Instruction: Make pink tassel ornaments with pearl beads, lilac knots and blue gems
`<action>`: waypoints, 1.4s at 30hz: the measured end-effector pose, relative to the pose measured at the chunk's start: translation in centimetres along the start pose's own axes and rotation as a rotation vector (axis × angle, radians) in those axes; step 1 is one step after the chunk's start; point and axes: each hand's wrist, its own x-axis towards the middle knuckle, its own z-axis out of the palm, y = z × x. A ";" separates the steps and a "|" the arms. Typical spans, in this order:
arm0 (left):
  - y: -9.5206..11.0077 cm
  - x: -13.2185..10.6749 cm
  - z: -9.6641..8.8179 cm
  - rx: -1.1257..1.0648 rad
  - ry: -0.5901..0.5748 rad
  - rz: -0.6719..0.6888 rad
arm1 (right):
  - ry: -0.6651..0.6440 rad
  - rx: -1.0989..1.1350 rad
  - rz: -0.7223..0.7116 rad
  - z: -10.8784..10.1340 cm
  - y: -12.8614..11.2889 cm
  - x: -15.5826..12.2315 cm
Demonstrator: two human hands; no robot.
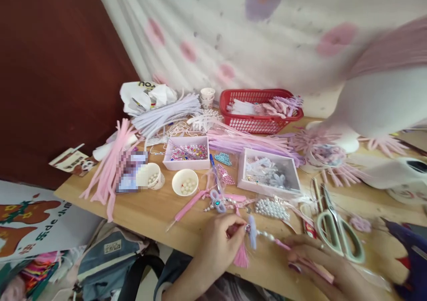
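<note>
My left hand (220, 241) pinches one end of a beaded strand (267, 236) between thumb and fingertips. Beside those fingertips is a lavender fuzzy pipe-cleaner piece (252, 233), with a pink tassel (241, 256) hanging below. White pearl beads run along the strand to the right, up to a pink cord (283, 245). My right hand (328, 265) is closed around that cord, partly blurred, and a pink length shows between its fingers. Just beyond my left hand lies another beaded piece with a lavender bow and blue gem (218, 203).
Two paper cups of beads (185, 172), a white box of coloured gems (187, 164) and a white box of charms (268, 189) stand behind. Scissors (340, 229) and a glue gun (412, 256) lie right. A red basket (256, 125) and pink pipe cleaners (111, 167) lie farther back.
</note>
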 end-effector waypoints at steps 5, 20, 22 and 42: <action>-0.5 -0.4 -0.7 0.005 0.000 -0.051 | 0.200 0.038 0.109 0.9 -0.8 -0.5; -0.4 0.1 -0.3 -0.395 -0.064 -0.310 | 0.259 0.457 0.297 6.5 -1.7 3.0; -0.4 0.2 -0.2 -0.401 -0.056 -0.317 | 0.258 0.456 0.330 6.6 -1.5 2.9; -0.5 0.5 0.5 -0.431 -0.092 -0.311 | 0.268 0.537 0.120 6.6 -0.7 2.9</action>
